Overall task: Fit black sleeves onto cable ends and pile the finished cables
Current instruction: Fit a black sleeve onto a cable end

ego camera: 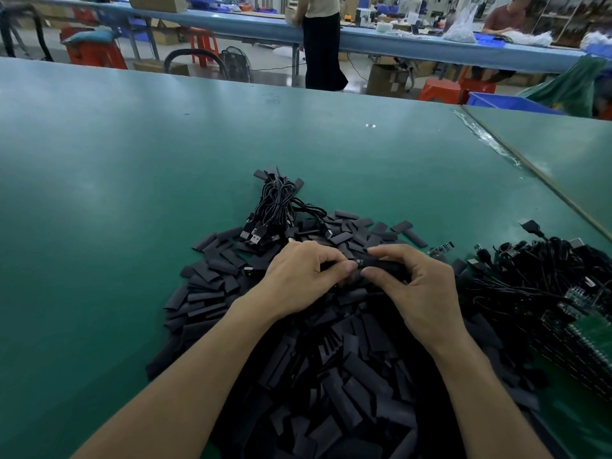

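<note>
Left hand (304, 273): fingers curled, thumb and forefinger pinching the cable end (357, 264), which shows just past the thumb tip on the side towards the other hand.

Right hand (418, 288): fingers curled round one black sleeve (384, 265), forefinger on top and thumb below. The sleeve lies crosswise between the two hands, its mouth turned to the left hand and meeting the cable end. How far the end sits inside cannot be told.

Heap of loose sleeves (331, 366): directly under both hands and both forearms. It spreads out to the left of the left hand and a little way beyond both hands.

Pile of finished cables (277, 207): just beyond the left hand, at the far edge of the heap. Their silver plugs lie nearest that hand and their sleeved ends point away from it.

Tangle of black cables (530, 266): to the right of the right hand, apart from it, with plugs sticking out.

Small circuit board (442, 250): near the right hand, beyond its knuckles. Green circuit boards (592, 329) lie on the far side of the tangle from the right hand.

All of this rests on a green desk (132, 167)
</note>
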{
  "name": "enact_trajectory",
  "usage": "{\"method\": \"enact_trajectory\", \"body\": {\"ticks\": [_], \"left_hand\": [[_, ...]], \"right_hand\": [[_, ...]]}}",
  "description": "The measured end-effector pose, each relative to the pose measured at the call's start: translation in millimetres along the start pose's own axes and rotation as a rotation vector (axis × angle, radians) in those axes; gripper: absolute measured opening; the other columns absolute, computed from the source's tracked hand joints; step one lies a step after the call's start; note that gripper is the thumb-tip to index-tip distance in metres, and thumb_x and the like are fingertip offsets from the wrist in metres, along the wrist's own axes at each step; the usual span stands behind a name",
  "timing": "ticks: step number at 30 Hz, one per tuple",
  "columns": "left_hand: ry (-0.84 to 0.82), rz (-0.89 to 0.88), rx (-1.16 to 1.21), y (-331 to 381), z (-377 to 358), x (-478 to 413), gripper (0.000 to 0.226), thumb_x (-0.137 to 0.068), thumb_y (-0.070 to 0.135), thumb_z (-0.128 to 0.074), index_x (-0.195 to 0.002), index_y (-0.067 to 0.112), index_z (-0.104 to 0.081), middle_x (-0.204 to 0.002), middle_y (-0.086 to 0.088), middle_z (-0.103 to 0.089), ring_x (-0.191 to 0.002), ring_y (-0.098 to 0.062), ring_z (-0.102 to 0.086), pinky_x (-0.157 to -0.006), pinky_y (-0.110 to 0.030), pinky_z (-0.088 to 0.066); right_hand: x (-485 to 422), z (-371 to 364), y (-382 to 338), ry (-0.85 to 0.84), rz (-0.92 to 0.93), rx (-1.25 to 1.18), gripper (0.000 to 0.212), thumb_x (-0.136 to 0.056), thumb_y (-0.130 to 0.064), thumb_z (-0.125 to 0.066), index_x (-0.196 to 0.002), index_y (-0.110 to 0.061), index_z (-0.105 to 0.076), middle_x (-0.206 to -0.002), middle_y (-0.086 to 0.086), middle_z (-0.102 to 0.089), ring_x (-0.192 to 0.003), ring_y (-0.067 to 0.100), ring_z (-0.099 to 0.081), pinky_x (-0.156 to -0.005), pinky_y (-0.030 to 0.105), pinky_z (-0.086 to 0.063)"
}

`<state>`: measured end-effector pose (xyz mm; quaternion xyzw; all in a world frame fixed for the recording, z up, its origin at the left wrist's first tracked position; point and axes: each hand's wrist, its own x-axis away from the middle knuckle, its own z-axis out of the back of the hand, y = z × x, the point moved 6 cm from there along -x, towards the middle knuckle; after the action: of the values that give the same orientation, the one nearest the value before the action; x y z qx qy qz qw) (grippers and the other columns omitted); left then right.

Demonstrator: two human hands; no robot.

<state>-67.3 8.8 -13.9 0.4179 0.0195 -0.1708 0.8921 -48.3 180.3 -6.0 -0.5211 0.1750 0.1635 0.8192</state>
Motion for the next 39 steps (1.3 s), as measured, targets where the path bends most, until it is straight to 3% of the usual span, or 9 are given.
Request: {"method": "enact_trajectory", "body": {"ticks": [3,6,10,17,22,28,31,35,39], "left_hand": [[-0.014,0.022,0.036,-2.4,0.1,-1.1,0.026,-0.098,0.038,-0.061,-0.085,0.021,-0.077,-0.073,0.012,-0.071,-0.062,0.002,-0.058,-0.094,-0.057,-0.048],[-0.022,0.040,0.076,-4.0,-0.4,-1.5,0.027,-0.098,0.038,-0.062,-0.079,0.022,-0.075,-0.061,0.016,-0.065,-0.045,0.004,-0.045,-0.059,-0.030,-0.037],[-0.028,0.059,0.061,-6.7,-0.8,-1.4,0.028,-0.097,0.040,-0.062,-0.079,0.023,-0.075,-0.065,0.004,-0.069,-0.044,-0.007,-0.042,-0.053,-0.026,-0.032],[-0.045,0.071,0.049,-5.8,-1.4,-0.1,0.028,-0.097,0.040,-0.061,-0.081,0.022,-0.075,-0.067,0.008,-0.070,-0.044,-0.001,-0.046,-0.071,-0.033,-0.040],[-0.062,0.050,0.041,-4.4,-1.1,-0.6,0.028,-0.097,0.039,-0.061,-0.081,0.022,-0.075,-0.068,0.010,-0.070,-0.045,0.002,-0.047,-0.056,-0.020,-0.031],[-0.066,0.073,0.025,-5.4,-2.3,-0.2,0.030,-0.096,0.042,-0.060,-0.078,0.023,-0.074,-0.069,0.004,-0.071,-0.043,-0.003,-0.044,-0.052,-0.019,-0.030],[-0.049,0.085,0.038,-4.1,-2.3,0.3,0.029,-0.096,0.041,-0.062,-0.077,0.024,-0.075,-0.065,0.010,-0.070,-0.042,0.003,-0.046,-0.070,-0.029,-0.039],[-0.027,0.101,0.009,-1.0,-2.2,0.0,0.029,-0.096,0.041,-0.062,-0.076,0.025,-0.075,-0.062,0.013,-0.067,-0.046,0.006,-0.050,-0.095,-0.063,-0.044],[-0.030,0.089,-0.020,0.8,-1.1,-0.6,0.031,-0.097,0.041,-0.058,-0.077,0.024,-0.075,-0.061,0.015,-0.066,-0.052,0.007,-0.052,-0.101,-0.062,-0.040]], "right_hand": [[-0.5,1.1,1.6,0.007,-0.019,-0.020,0.030,-0.072,-0.019,-0.085,-0.090,-0.039,-0.071,-0.089,-0.018,-0.074,-0.082,0.003,-0.071,-0.076,0.014,-0.053],[-1.0,0.7,3.3,-0.003,-0.031,-0.026,0.031,-0.072,-0.019,-0.086,-0.088,-0.040,-0.071,-0.088,-0.018,-0.074,-0.082,0.004,-0.071,-0.076,0.016,-0.054],[-0.3,-0.6,5.9,-0.004,-0.039,-0.004,0.030,-0.075,-0.015,-0.084,-0.086,-0.040,-0.071,-0.080,-0.018,-0.074,-0.073,0.005,-0.071,-0.072,0.017,-0.055],[-1.0,-1.4,6.7,-0.007,-0.054,-0.048,0.025,-0.077,-0.010,-0.083,-0.085,-0.032,-0.073,-0.072,-0.008,-0.073,-0.064,0.010,-0.070,-0.066,0.020,-0.055],[-1.4,-2.1,5.0,-0.016,-0.049,-0.058,0.029,-0.072,-0.012,-0.086,-0.087,-0.034,-0.074,-0.084,-0.015,-0.075,-0.077,0.005,-0.072,-0.074,0.016,-0.055],[-0.6,-3.8,8.6,-0.041,-0.098,-0.085,0.024,-0.081,-0.008,-0.080,-0.083,-0.031,-0.073,-0.071,-0.007,-0.073,-0.061,0.010,-0.069,-0.061,0.016,-0.053],[-0.8,-5.2,7.5,-0.060,-0.111,-0.093,0.021,-0.084,-0.008,-0.076,-0.082,-0.028,-0.073,-0.073,-0.009,-0.073,-0.059,0.006,-0.068,-0.058,0.014,-0.051],[-1.6,-5.3,7.0,-0.066,-0.116,-0.103,0.019,-0.083,-0.008,-0.077,-0.084,-0.026,-0.073,-0.074,-0.009,-0.073,-0.060,0.007,-0.068,-0.059,0.015,-0.052],[-0.4,-4.0,9.2,-0.072,-0.148,-0.128,0.025,-0.074,-0.011,-0.084,-0.090,-0.028,-0.074,-0.084,-0.009,-0.076,-0.077,0.008,-0.073,-0.071,0.019,-0.056]]}}
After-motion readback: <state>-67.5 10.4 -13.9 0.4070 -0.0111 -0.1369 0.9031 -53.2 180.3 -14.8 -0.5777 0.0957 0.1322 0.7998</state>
